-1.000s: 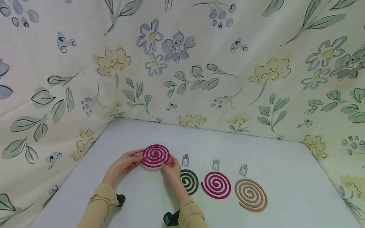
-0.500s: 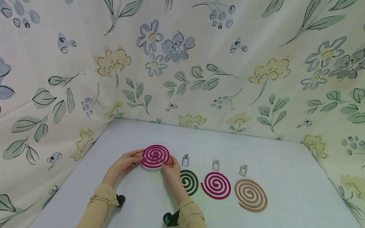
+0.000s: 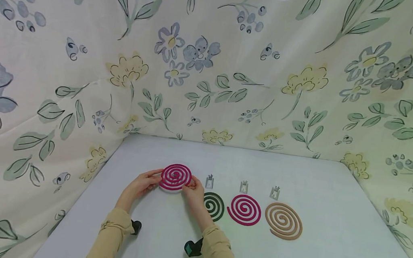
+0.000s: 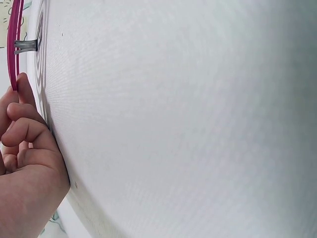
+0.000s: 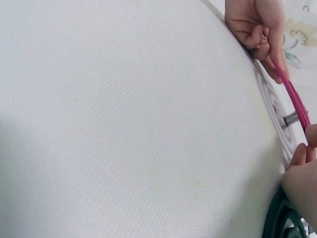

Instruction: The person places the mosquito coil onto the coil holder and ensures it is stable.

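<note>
A pink spiral coil (image 3: pixel 175 176) is held level just above the white table (image 3: pixel 328 244). My left hand (image 3: pixel 156 177) pinches its left rim and my right hand (image 3: pixel 189 185) pinches its right rim. In the left wrist view the coil (image 4: pixel 14 44) shows edge-on above my fingers (image 4: pixel 27 129), with a small metal stand (image 4: pixel 25 45) under it. The right wrist view shows the same coil (image 5: pixel 292 96), the stand (image 5: pixel 291 119) beneath it and my left hand (image 5: pixel 255 25) at its far rim.
To the right, a green coil (image 3: pixel 214 205), another pink coil (image 3: pixel 244 209) and a tan coil (image 3: pixel 284 220) lie flat in a row. Behind them stand metal clips (image 3: pixel 209 181), (image 3: pixel 244 186), (image 3: pixel 275 192). Floral cloth (image 3: pixel 211 64) walls the table on three sides.
</note>
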Action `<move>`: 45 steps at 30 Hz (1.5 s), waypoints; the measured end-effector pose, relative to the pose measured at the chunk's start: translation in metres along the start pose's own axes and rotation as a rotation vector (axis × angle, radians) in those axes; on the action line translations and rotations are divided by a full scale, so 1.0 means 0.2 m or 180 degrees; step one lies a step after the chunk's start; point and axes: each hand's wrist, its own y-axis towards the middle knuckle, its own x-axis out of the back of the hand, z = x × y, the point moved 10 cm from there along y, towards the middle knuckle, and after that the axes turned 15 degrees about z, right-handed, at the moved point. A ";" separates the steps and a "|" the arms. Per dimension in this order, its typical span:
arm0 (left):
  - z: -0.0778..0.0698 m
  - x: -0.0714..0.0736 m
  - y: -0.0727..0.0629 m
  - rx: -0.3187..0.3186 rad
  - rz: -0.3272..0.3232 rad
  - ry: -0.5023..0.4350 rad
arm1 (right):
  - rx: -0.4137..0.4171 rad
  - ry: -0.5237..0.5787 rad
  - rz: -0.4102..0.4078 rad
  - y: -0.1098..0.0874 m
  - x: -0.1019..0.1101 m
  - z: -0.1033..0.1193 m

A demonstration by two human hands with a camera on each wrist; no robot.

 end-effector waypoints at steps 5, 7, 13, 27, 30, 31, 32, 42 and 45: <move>0.01 0.01 0.01 0.0032 -0.0040 0.0001 | 0.0020 0.0011 -0.0006 0.00 0.00 0.00; 0.01 0.01 0.01 0.0030 -0.0036 0.0026 | -0.0002 0.0010 -0.0002 0.00 0.00 0.00; 0.01 0.01 0.01 0.0002 -0.0009 0.0045 | -0.0053 0.0022 0.0024 0.01 0.00 -0.01; 0.00 0.00 0.01 -0.0062 0.0040 0.0004 | -0.0002 -0.0036 -0.0014 0.02 0.00 0.00; -0.01 0.01 0.01 -0.0059 0.0049 0.0014 | 0.0000 -0.0049 -0.0012 0.01 0.00 0.00; -0.01 0.01 0.01 -0.0060 0.0052 0.0018 | 0.0000 -0.0058 -0.0009 0.01 0.00 0.00; -0.01 0.00 0.01 -0.0060 0.0058 0.0020 | -0.0004 -0.0057 -0.0006 0.01 0.00 0.00; 0.01 0.00 0.00 -0.0004 0.0066 0.0011 | 0.0003 -0.0029 0.0027 -0.11 -0.02 0.16; 0.00 -0.01 0.01 -0.0027 0.0080 0.0007 | 0.0107 -0.0073 0.0030 -0.14 -0.03 0.20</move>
